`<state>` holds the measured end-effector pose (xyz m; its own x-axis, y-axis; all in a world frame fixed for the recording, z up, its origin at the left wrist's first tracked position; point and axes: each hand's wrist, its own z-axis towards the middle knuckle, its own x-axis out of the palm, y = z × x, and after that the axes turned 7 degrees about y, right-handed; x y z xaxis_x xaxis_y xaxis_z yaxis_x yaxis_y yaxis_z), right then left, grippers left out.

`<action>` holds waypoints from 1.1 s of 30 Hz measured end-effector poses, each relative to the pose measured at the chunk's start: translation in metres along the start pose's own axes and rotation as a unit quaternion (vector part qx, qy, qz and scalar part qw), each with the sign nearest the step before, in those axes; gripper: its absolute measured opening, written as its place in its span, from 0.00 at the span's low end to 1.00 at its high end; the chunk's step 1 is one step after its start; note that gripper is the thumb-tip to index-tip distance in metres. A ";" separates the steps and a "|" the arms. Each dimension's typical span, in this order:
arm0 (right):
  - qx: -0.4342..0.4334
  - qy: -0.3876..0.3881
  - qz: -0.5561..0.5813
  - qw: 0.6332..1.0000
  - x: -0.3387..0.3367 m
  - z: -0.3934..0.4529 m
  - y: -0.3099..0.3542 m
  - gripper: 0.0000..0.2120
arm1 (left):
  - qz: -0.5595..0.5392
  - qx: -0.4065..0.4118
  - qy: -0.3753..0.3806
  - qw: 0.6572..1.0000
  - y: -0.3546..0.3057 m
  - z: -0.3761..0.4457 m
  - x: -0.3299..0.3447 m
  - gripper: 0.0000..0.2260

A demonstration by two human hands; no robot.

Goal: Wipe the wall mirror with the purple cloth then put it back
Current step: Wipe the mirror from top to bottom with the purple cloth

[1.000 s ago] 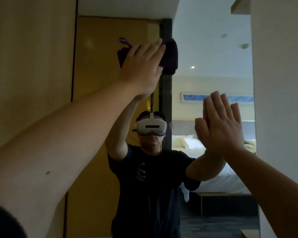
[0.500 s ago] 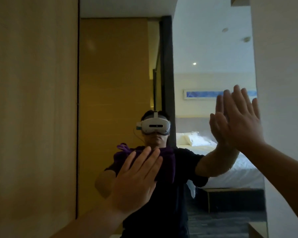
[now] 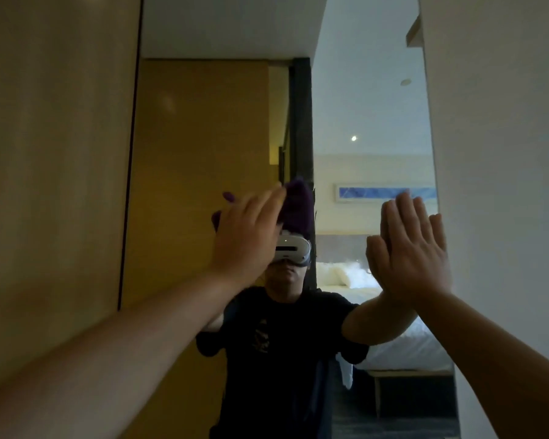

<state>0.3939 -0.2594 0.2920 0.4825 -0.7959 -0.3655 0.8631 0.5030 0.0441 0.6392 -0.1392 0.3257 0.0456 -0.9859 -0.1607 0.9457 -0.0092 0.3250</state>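
Glass of the wall mirror (image 3: 210,147): a tall pane is set between a wood-panelled wall (image 3: 54,153) at the left and a pale wall (image 3: 501,153) at the right; no streaks or smears can be made out on it in this dim light.
Progress: wiping is judged to be under way at the middle height of the pane; how much of the glass is already cleaned cannot be told, and the return of the cloth is not yet done.
Left hand (image 3: 251,236): it is laid flat with straight fingers, and the cloth is pressed by it against the glass.
Right hand (image 3: 409,248): it is spread flat on the mirror near its right edge, nothing held.
Purple cloth (image 3: 297,207): dark, soft and bunched, it is seen mostly under the left palm, a small loop jutting out at its left.
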 end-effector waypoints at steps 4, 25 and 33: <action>-0.001 0.000 -0.001 1.000 0.002 0.001 -0.002 0.31 | 0.002 -0.039 -0.020 0.999 -0.004 0.116 -0.016 0.21; 0.014 -0.017 0.001 1.000 -0.002 0.000 0.004 0.31 | 0.049 0.127 0.111 0.984 -0.065 -0.061 0.043 0.25; 0.016 0.002 0.006 1.000 -0.008 -0.001 0.006 0.32 | 0.058 0.135 0.118 0.982 -0.066 -0.077 0.046 0.24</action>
<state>0.3949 -0.2503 0.2946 0.4930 -0.7880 -0.3687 0.8612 0.5022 0.0784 0.6038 -0.1710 0.2251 0.2508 -0.9174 -0.3090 0.8117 0.0254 0.5835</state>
